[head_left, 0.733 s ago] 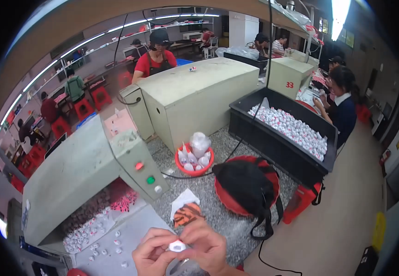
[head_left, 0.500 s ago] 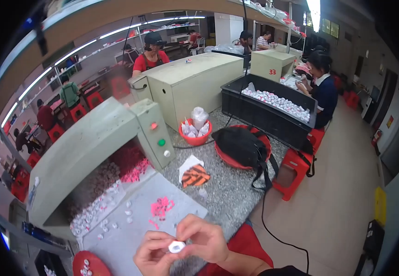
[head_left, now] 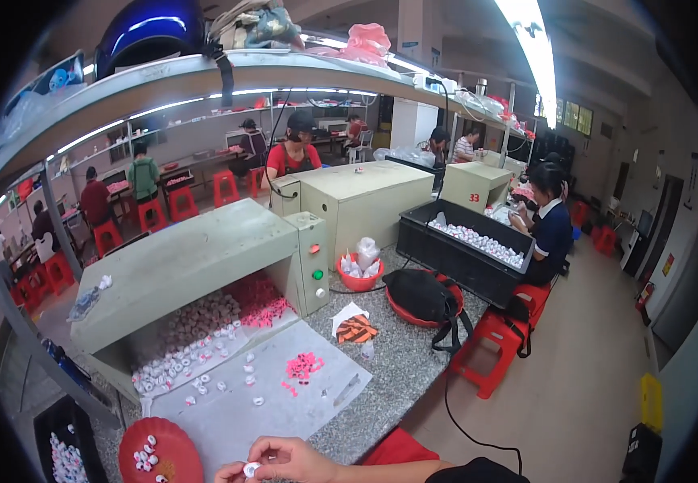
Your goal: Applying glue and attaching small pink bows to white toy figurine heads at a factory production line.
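Note:
At the lower edge, my right hand (head_left: 294, 460) pinches a small white ring-shaped piece (head_left: 251, 468) between its fingertips. My left hand (head_left: 228, 473) is closed against the other side of the same piece; most of that hand is cut off by the frame. Behind them, a small heap of pink pieces (head_left: 305, 367) rests on a grey-white sheet (head_left: 240, 431). More white pieces (head_left: 180, 369) are massed under the hood of a pale green box-shaped machine (head_left: 188, 262), beside a pink pile (head_left: 264, 304). A red plate (head_left: 180, 451) with several white pieces lies left of my hands.
Bottles stand in a red bowl (head_left: 361, 282); a black bag (head_left: 423, 294) fills another. A black crate (head_left: 446, 270) holds white pieces, as does a black bin (head_left: 63, 419). Red stools (head_left: 486, 358) stand right; a shelf (head_left: 284, 72) spans overhead. Co-workers sit beyond.
The view has tilted up, so my hands now appear lower and further left, partly cut off. The white piece remains between them. More of the overhead shelf shows.

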Available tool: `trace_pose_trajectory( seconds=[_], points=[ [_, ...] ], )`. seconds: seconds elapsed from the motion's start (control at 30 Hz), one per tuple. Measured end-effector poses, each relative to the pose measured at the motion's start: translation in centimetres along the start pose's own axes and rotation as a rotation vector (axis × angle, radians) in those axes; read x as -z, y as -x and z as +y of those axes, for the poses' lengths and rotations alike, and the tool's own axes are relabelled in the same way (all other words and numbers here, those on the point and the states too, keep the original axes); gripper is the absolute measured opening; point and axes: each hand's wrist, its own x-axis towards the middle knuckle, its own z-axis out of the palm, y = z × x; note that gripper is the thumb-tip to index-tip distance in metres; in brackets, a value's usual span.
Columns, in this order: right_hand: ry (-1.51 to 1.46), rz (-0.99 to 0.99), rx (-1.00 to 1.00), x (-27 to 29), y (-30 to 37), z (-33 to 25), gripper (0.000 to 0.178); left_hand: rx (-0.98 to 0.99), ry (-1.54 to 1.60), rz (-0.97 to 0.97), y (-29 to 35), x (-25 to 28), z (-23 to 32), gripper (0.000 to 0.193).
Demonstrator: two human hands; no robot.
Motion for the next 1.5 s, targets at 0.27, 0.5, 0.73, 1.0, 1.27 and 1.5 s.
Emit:
trace_pose_trajectory(
  seconds=[0.27, 0.5, 0.73, 1.0, 1.27, 1.5],
  points=[
    [-0.032, 0.050, -0.128, 4.7, -0.3, 3.3, 0.019, 0.093, -0.197, 0.100, -0.2, -2.3, -1.0, 0.019],
    [-0.082, 0.116, -0.068, 11.0, 1.4, 1.2, 0.021, 0.213, -0.228, 0.094, -1.4, -8.4, -4.5, 0.022],
    [-0.084, 0.253, -0.121, 18.0, 3.4, -3.4, 0.017, 0.298, -0.170, 0.063, -3.1, -15.5, -8.6, 0.025],
    [-0.104, 0.356, -0.031, 21.1, 3.7, -5.5, 0.017, 0.397, -0.209, -0.060, -5.9, -18.6, -10.2, 0.028],
    [-0.036, 0.392, 0.023, 21.4, 3.0, -5.8, 0.016, 0.454, -0.171, -0.120, -7.5, -18.7, -10.6, 0.025],
    [0.065, 0.431, -0.106, 19.3, 2.5, -5.5, 0.015, 0.429, -0.070, -0.160, -7.7, -16.8, -9.8, 0.027]
  ],
)
